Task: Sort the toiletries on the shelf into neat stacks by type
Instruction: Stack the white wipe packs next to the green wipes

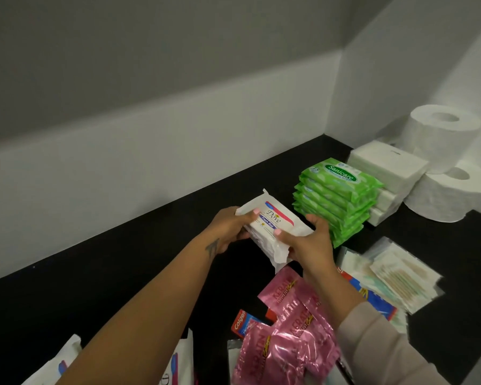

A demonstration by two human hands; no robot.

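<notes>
Between both hands, white Dove soap packs (272,226).

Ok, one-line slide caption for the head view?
Both hands hold white Dove soap packs beside stacked green Sanicare wipes.

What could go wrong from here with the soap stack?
1. Both hands, left and right, pinch several Dove soap packs by their ends; the slick wrappers might slide apart.
2. The green wipes stack beside the right hand already leans; a nudge could topple it.
</notes>
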